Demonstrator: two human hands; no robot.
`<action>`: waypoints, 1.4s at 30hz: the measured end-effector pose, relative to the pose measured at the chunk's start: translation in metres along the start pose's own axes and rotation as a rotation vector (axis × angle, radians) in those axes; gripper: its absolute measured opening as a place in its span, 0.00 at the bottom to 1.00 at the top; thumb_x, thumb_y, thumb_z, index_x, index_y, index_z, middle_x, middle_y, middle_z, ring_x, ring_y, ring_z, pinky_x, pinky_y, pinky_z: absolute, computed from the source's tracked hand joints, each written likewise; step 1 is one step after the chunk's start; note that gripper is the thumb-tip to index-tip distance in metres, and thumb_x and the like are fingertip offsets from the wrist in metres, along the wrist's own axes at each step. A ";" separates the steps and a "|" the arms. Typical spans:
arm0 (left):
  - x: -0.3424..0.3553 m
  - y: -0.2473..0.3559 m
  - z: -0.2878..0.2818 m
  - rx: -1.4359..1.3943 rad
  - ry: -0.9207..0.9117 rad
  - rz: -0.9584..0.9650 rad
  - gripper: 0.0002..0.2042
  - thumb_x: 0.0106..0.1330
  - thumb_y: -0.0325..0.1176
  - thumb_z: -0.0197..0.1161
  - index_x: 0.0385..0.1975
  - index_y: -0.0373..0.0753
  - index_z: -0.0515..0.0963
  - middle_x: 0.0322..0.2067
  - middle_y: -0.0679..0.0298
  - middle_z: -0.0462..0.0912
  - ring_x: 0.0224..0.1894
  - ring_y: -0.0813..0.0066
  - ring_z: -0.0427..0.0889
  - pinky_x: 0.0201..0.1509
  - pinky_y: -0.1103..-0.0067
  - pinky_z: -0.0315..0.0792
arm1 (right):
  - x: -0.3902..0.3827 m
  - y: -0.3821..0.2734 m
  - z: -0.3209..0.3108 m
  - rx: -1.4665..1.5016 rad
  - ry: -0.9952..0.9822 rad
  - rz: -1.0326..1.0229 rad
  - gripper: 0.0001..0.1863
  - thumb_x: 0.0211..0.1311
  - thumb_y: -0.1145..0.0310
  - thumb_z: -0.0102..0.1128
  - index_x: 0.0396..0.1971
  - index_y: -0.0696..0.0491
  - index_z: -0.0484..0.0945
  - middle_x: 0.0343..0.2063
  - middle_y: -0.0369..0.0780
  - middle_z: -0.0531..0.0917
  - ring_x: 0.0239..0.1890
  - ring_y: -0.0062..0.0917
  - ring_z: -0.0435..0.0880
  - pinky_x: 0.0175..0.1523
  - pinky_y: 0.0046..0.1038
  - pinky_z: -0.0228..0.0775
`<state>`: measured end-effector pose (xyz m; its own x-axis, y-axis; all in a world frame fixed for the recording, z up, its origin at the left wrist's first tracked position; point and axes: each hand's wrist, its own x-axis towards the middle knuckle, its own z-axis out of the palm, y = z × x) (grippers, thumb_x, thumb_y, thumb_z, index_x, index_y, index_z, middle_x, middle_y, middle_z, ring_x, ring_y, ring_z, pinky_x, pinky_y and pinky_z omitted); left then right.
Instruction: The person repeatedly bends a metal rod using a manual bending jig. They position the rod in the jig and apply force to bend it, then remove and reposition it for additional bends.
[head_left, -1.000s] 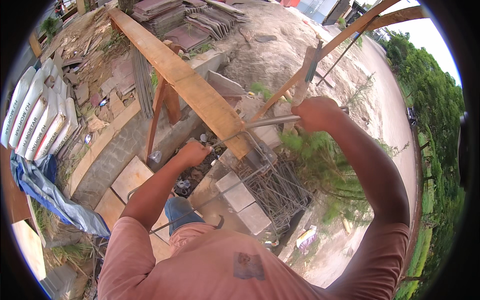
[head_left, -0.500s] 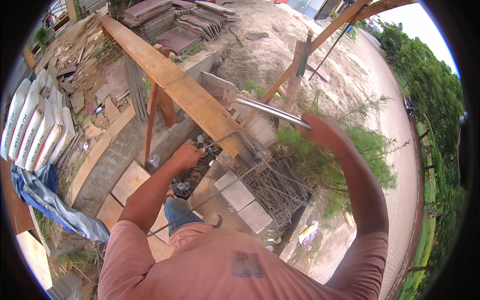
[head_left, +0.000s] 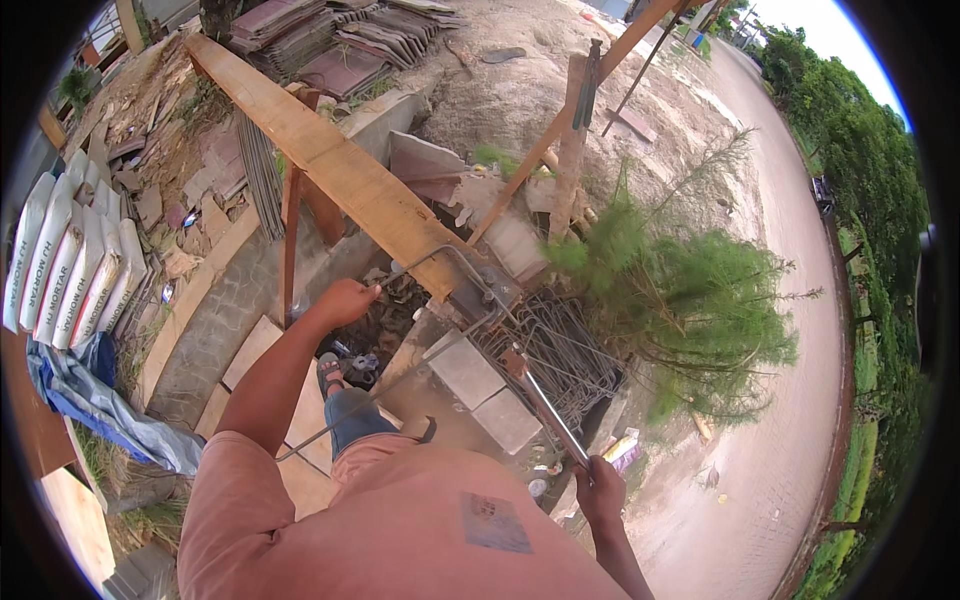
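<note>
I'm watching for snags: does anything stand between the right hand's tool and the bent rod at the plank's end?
Nothing visible does. The silver-handled tool in the right hand has its head near the bent rod in the picture, though depth is unclear. The pile of bent bars shows behind the tool, not in front.

The plank (head_left: pixel 320 150) is running from upper left to the middle, its near end lying under a bent rod (head_left: pixel 447 248). Left of that end, the left hand (head_left: pixel 348 301) is hovering; lower right, the right hand (head_left: pixel 601 488) is holding a tool (head_left: pixel 550 413). Bars (head_left: pixel 565 350) are lying between blocks (head_left: pixel 467 372) on their left and a bush (head_left: pixel 680 310) on their right. Beyond the bush, the road (head_left: pixel 775 450) is passing, trees (head_left: pixel 860 140) lining its right side. Sacks (head_left: pixel 75 260) are sitting far left, a tarp (head_left: pixel 120 410) lying before them. Tiles (head_left: pixel 345 45) are resting right of the plank's far end.
</note>
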<state>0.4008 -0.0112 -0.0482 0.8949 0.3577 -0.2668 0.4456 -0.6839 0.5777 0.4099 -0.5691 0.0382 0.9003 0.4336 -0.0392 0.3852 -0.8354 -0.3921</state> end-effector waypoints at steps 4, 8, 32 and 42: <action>0.005 -0.001 0.004 -0.025 -0.031 -0.007 0.29 0.68 0.54 0.49 0.22 0.28 0.78 0.23 0.42 0.78 0.31 0.41 0.78 0.39 0.58 0.69 | 0.055 -0.048 0.016 -0.040 -0.023 0.028 0.12 0.60 0.58 0.60 0.35 0.51 0.76 0.24 0.48 0.80 0.33 0.47 0.80 0.36 0.45 0.70; 0.004 0.007 -0.001 -0.010 -0.019 -0.080 0.29 0.68 0.54 0.49 0.21 0.30 0.79 0.23 0.44 0.79 0.31 0.43 0.78 0.38 0.58 0.69 | 0.073 -0.046 0.019 -0.024 -0.118 0.062 0.14 0.61 0.57 0.60 0.37 0.52 0.75 0.27 0.48 0.81 0.34 0.49 0.80 0.38 0.46 0.69; -0.007 0.019 -0.003 -0.067 -0.035 -0.156 0.30 0.68 0.56 0.49 0.25 0.29 0.79 0.28 0.41 0.80 0.38 0.40 0.78 0.44 0.58 0.69 | 0.279 0.011 -0.043 -0.295 -0.113 -0.439 0.08 0.47 0.66 0.62 0.26 0.52 0.75 0.26 0.45 0.79 0.36 0.44 0.79 0.42 0.44 0.70; -0.003 0.007 0.005 -0.005 -0.022 -0.128 0.31 0.68 0.57 0.49 0.23 0.28 0.78 0.26 0.42 0.80 0.36 0.41 0.78 0.42 0.58 0.70 | 0.335 -0.030 -0.037 -0.528 -0.268 -0.328 0.13 0.46 0.59 0.65 0.28 0.52 0.81 0.27 0.45 0.84 0.36 0.43 0.82 0.44 0.42 0.72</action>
<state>0.4009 -0.0203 -0.0474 0.8311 0.4277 -0.3553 0.5560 -0.6301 0.5421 0.7078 -0.4115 0.0711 0.6644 0.7049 -0.2485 0.7389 -0.6694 0.0766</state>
